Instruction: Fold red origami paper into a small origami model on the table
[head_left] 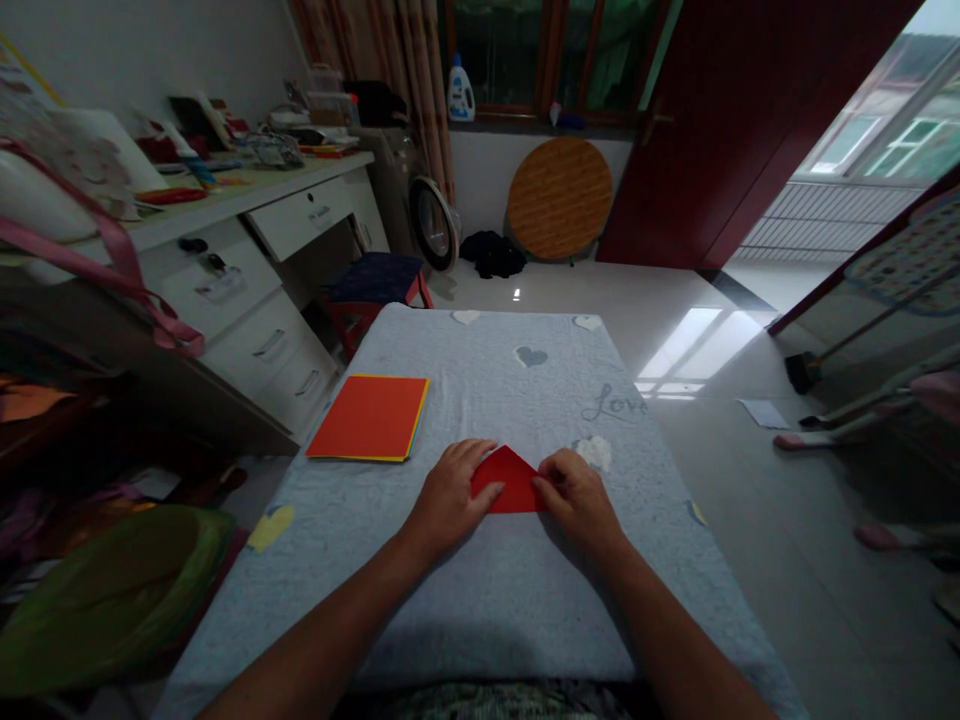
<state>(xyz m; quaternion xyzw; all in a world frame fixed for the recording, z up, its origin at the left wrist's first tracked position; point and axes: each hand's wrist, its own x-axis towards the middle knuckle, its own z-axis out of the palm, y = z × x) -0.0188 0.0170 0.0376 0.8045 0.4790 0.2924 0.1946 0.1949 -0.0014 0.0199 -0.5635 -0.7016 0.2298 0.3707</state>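
From where I stand, the work looks to be folding, and it seems partly done: the red paper (514, 492) shows a peaked shape, its point facing away from the person and a straight edge facing them. I'd judge at least one fold has been made, though the hands hide both side corners, so I can't count the creases or tell how much is left. Off to the left and farther out, a stack of sheets (369, 416), orange-red on top with yellow showing at its edges, lies flat and squared, with no hand on it.

The paper sits on the cloth (510, 610) that covers the table, directly between the two hands and touching both. The left hand (452, 492) is fairly wide, fingers reaching along the paper's left side and thumb resting on its face, more steadying than gripping, it seems to me. The right hand (581, 497) is narrow, thumb and fingertips drawn together at the paper's right edge, apparently pinching it. The peak pokes out uncovered between them.
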